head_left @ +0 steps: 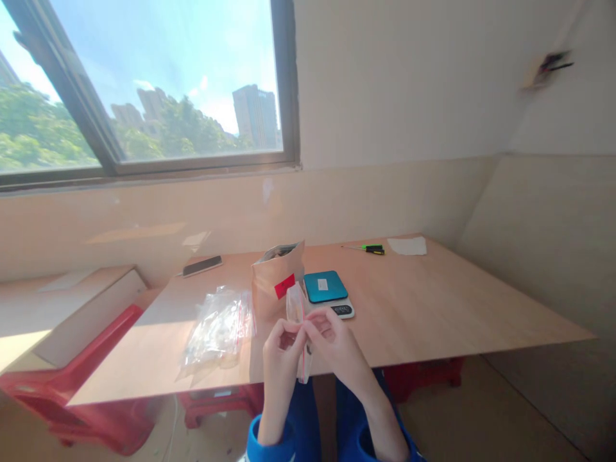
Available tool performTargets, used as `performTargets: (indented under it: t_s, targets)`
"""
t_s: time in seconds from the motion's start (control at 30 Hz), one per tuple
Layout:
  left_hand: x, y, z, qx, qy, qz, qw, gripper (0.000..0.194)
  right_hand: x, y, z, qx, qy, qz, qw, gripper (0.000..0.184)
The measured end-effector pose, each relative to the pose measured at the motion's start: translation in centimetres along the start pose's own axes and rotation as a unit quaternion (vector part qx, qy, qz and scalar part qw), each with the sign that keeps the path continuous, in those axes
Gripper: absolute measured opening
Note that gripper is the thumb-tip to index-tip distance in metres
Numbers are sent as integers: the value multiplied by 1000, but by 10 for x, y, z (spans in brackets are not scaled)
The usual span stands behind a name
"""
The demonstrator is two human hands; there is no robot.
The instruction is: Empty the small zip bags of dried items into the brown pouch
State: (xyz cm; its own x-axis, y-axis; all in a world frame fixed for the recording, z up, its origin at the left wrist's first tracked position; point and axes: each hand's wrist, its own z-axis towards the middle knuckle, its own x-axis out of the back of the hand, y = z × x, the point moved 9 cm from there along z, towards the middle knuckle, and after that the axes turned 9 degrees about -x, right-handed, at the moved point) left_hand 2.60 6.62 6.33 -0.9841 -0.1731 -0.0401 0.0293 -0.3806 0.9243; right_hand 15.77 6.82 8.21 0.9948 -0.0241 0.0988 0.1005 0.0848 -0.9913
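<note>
A clear zip-lock bag [295, 301] with a red stripe hangs upright between my two hands, over the table's front edge. My left hand [283, 343] pinches the bag near its middle at the red stripe. From the other side my right hand [330, 333] grips it too, thumb and fingertips close to those of the left. Something dark shows by the lower part of the bag, too small to name. Just behind stands a brown paper pouch [269, 289] with a red label and an open top. Beside it is a kitchen scale [326, 287] with a blue-green platform.
A pile of clear zip-lock bags [219, 327] lies left of the pouch. A phone [202, 265] rests at the back left. Screwdrivers [370, 249] and a white paper [407, 246] lie at the back right. Red stools [219, 404] stand under the wooden table [457, 301].
</note>
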Motion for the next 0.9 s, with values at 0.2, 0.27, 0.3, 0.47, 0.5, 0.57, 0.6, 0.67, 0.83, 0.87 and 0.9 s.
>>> performTargets:
  t_s: [0.2,0.27,0.3,0.47,0.5,0.57,0.6,0.67,0.83,0.87,0.9]
  targets:
    - [2,2,-5,-5,31,5,999,22,-2,8,4,-19,44,20,999,18]
    - [4,2,-5,-8,39,6,999,22,-2,11,6,-25,39,21,999,20]
    - [4,1,-5,-5,39,9,999,22,-2,11,6,-27,35,16,999,20]
    - [0,-5,-5,21,17,14,1000,19,2,9,6,-29,49,-22,998,17]
    - [-1,-6,-5,25,10,6,1000,19,3,8,6,-28,55,-26,998,16]
    - [-3,-9,-5,33,-9,-17,999,19,3,8,6,-26,62,-25,997,15]
    - [-4,-11,-5,40,-20,-31,999,20,3,7,6,-23,67,-24,997,15]
    - [-5,-16,-5,57,-33,-56,996,21,7,5,5,-13,88,-26,996,15]
    - [2,-17,-3,51,-6,-36,998,22,15,1,6,12,121,-52,991,16]
    - [3,-14,-3,41,0,-26,999,22,16,2,6,11,127,-52,991,17]
    - [3,-10,-3,33,9,-18,999,22,17,2,6,9,135,-50,990,18]
